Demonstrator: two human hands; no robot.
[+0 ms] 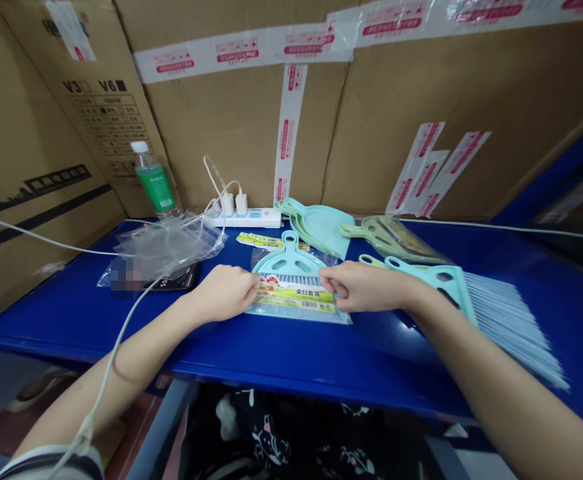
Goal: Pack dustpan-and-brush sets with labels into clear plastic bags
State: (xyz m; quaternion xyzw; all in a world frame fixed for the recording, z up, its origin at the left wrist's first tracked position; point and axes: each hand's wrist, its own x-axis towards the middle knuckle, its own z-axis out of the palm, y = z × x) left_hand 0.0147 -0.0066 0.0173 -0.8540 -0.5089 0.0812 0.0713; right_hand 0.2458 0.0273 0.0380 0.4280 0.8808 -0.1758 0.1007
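Note:
A light-blue dustpan and brush set (291, 263) lies on the blue table in a clear plastic bag. Across its front runs a yellow and white printed label card (298, 300). My left hand (228, 293) is closed at the left end of the card, fingers curled and pinching the edge. At the right end my right hand (354, 285) is closed the same way, thumb and fingers pressed together on the card. The blue bristles show just above the label, between my two hands.
Loose dustpans (324, 223) lie behind the set, with a bagged green one (396, 237) beside them. Brushes (511, 320) lie at right. Clear bags (171, 240), a bottle (155, 183) and a power strip (256, 217) stand left and back. A white cable (126, 327) crosses my left arm.

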